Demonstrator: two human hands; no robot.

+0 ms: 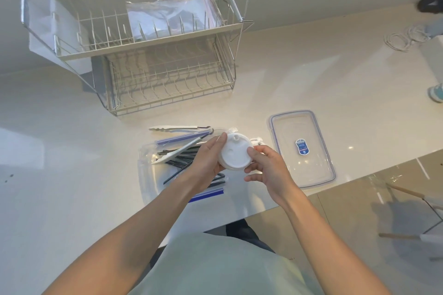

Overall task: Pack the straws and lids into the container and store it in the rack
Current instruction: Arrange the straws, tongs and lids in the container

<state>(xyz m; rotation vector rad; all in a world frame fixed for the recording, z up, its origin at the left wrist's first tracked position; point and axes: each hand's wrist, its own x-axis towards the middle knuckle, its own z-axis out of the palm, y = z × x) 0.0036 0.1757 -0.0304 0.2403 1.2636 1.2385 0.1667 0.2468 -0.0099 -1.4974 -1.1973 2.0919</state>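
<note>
Both my hands hold a stack of white round lids (pixel 236 152) above the counter. My left hand (pixel 208 159) grips its left edge and my right hand (pixel 265 167) pinches its right edge. Under them stands a clear container (pixel 149 175) with several dark straws (pixel 182 161) and zip bags with blue strips inside. White tongs (pixel 178 148) lie across its far end. The container's clear cover (pixel 302 148), blue-rimmed with a blue label, lies flat to the right. A two-tier wire rack (pixel 148 50) stands at the back.
Plastic bags (pixel 172 11) lie on the rack's upper tier; its lower tier holds nothing I can see. More white lids (pixel 256 140) rest behind my hands. A coiled white cable (pixel 405 39) is at the far right. The counter edge runs diagonally at the lower right.
</note>
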